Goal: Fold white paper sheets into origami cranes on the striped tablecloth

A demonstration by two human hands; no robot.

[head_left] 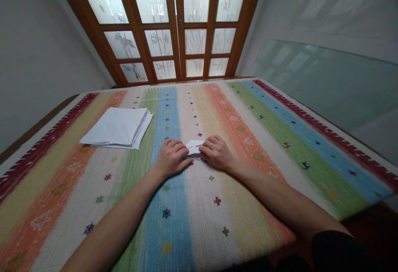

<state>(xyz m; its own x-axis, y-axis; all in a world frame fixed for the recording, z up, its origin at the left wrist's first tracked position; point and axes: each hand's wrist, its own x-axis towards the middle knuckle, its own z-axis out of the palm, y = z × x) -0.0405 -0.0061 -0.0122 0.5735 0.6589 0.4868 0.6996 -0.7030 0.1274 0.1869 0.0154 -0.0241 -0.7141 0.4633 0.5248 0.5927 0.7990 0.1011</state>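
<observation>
A small folded piece of white paper (194, 147) lies on the striped tablecloth (255, 156) near the middle of the table. My left hand (172, 157) rests on its left side with fingers curled and pressing down on it. My right hand (215, 152) pinches its right edge with curled fingers. Both hands cover much of the paper, so its exact folded shape is hidden.
A stack of white paper sheets (119, 127) lies at the back left of the table. Behind the table stand wooden doors with frosted glass panes (174, 27). A white wall is on the left, and a glass panel (326, 81) leans at the right.
</observation>
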